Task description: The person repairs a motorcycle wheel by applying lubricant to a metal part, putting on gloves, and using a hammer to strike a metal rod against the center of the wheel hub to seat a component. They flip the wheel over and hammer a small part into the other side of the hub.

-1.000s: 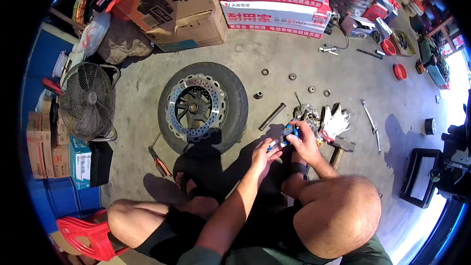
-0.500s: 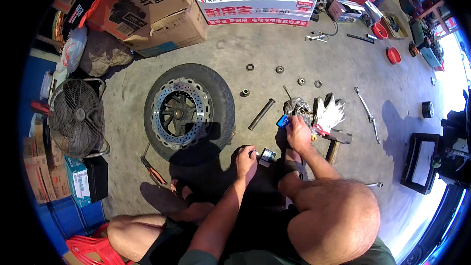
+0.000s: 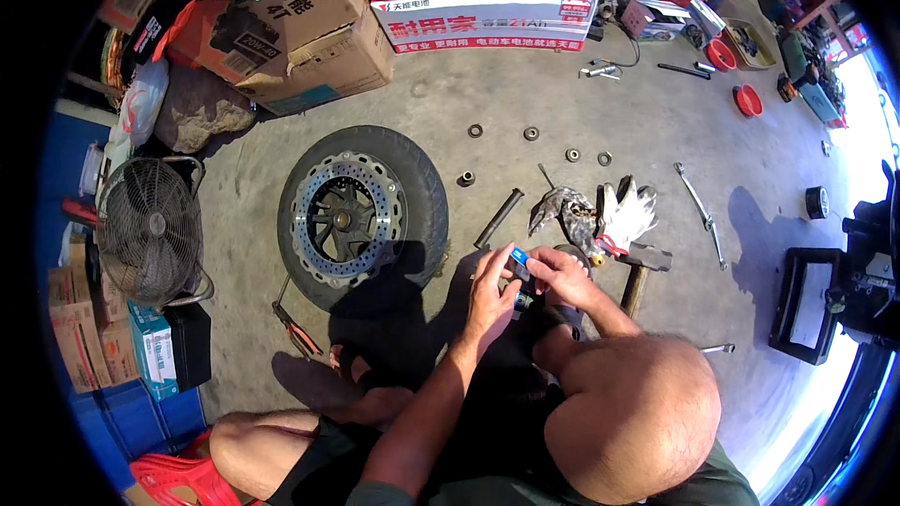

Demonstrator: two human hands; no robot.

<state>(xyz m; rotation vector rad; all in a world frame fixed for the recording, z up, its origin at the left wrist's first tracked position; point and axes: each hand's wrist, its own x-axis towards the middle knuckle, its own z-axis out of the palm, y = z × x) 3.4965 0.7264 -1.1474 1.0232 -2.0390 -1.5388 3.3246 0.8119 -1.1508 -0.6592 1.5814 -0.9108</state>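
Observation:
My left hand [image 3: 492, 298] and my right hand [image 3: 561, 277] meet in front of me, fingers closed on a small blue box [image 3: 518, 256]. My fingers cover much of it, and whether anything else is in my left hand is hidden. Just below the hands, beside my foot, a small dark and pale item [image 3: 522, 302] shows in part. Beyond the hands a dark metal rod [image 3: 499, 217] lies on the floor. A crumpled clear plastic bag [image 3: 574, 215] and white work gloves [image 3: 626, 215] rest to its right.
A tyred wheel [image 3: 364, 215] with a brake disc lies flat at left. Several metal rings and a short sleeve [image 3: 466, 179] lie beyond. A hammer [image 3: 647, 260] and wrench [image 3: 701, 215] are at right, pliers [image 3: 298, 330] at lower left. A fan [image 3: 152, 230] stands far left, cartons [image 3: 483, 23] behind.
My right hand has brought the blue box nearer and slightly left from beside the plastic bag. My left hand has moved right and away from me to meet it on the box.

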